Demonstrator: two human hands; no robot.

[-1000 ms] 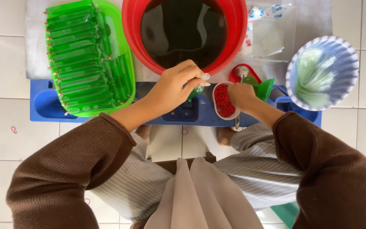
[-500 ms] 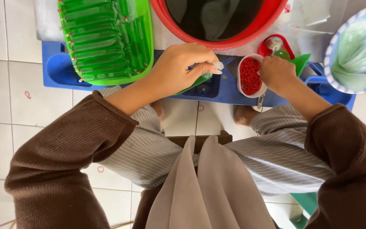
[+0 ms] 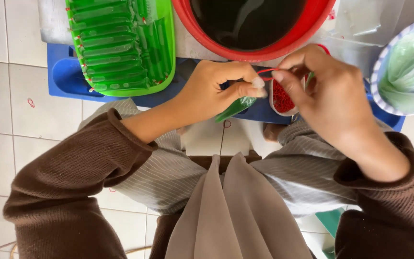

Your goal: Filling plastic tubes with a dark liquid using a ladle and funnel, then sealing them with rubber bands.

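Head view: your left hand (image 3: 212, 91) pinches the filled green pouch (image 3: 235, 108) by its neck, steadying it, while your right hand (image 3: 329, 93) fingers grip a red rubber band (image 3: 266, 72) stretched beside it.

Home packing spot; tiled floor (image 3: 5, 120)

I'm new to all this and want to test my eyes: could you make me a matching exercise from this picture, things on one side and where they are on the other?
Things:
1. green tray
2. red bucket
3. red rubber band
4. small green pouch

Places:
A. stretched between the fingers of both hands
B. top middle, holding dark liquid
C. hanging under the left hand
D. top left, full of filled green pouches

Pairs: 1-D, 2-B, 3-A, 4-C. The right hand pulls the band's other end.
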